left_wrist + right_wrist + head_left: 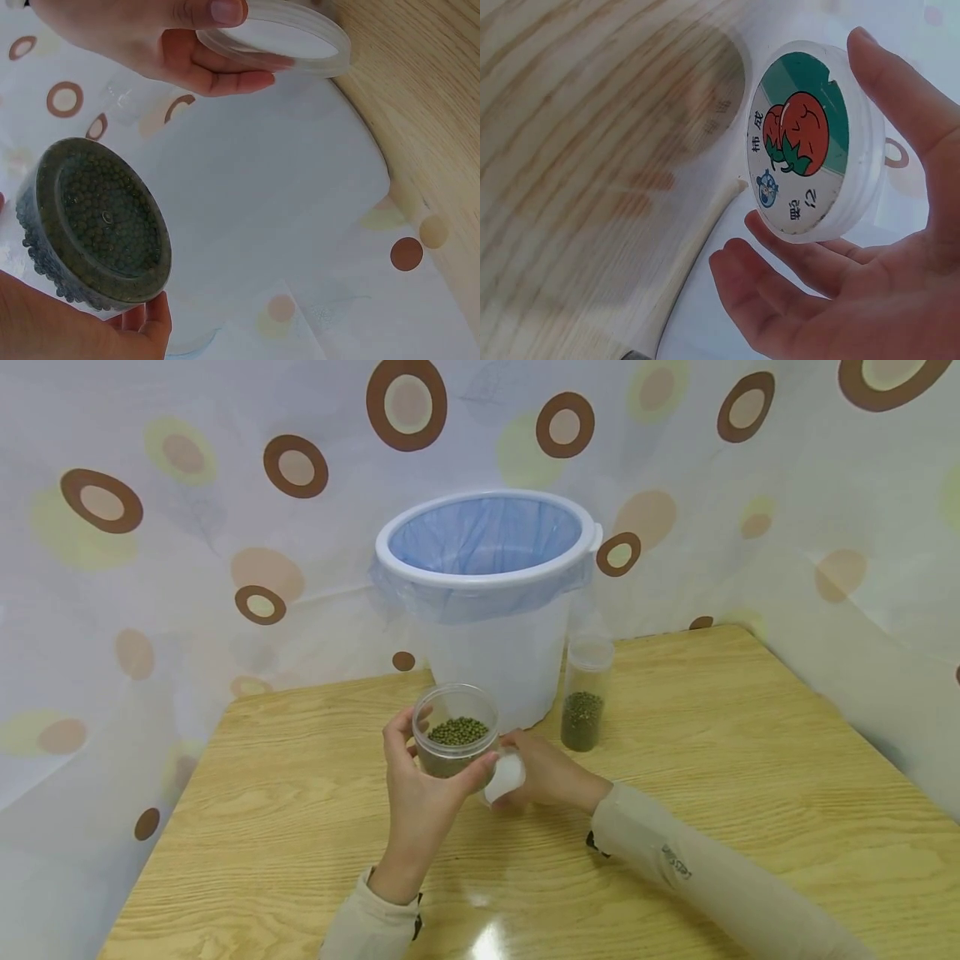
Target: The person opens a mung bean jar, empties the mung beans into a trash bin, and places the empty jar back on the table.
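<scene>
In front of the bin (pixel 491 652), the left hand (pixel 420 797) curls its grip round a jar (pixel 444 765) — lid off, beans (pixel 459 731) inside — while the right hand (pixel 551 770) pinches that lid (pixel 799 146).

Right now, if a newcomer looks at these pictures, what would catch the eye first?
Probably the big white bin with its blue liner, at the back of the wood-grain table. In front of it, the left hand holds a clear jar of mung beans; close by, the right hand holds a round lid printed with red fruit.
</scene>
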The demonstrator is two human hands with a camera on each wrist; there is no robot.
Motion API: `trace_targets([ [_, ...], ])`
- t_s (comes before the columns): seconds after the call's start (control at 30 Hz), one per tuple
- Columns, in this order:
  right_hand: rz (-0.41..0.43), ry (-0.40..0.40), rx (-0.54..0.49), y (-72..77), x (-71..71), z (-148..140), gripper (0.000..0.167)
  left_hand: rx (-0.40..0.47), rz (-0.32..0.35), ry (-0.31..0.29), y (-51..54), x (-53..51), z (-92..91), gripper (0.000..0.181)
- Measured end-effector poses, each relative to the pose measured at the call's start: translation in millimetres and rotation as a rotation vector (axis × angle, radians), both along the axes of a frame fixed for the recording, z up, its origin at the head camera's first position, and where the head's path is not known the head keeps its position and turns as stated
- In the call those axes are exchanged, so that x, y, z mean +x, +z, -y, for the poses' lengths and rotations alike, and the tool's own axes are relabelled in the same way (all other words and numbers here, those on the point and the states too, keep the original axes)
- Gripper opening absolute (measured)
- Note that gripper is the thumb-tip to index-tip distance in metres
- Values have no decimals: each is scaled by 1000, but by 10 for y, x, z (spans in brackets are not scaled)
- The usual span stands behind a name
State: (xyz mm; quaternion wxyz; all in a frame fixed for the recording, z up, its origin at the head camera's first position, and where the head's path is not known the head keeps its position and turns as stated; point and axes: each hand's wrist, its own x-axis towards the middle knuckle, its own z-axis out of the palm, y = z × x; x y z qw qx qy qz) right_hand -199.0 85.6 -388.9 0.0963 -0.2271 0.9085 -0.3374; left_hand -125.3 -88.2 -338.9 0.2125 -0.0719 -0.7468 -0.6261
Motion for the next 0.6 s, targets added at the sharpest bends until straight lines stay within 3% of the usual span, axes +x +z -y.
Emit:
trace_targets([
  [0.3,-12,11,65,-27,58,-40,85,3,7,2,8,-1,-14,84],
  [0.6,35,3,77,-88,39,-39,81,4,9,-4,-2,5,-21,85],
])
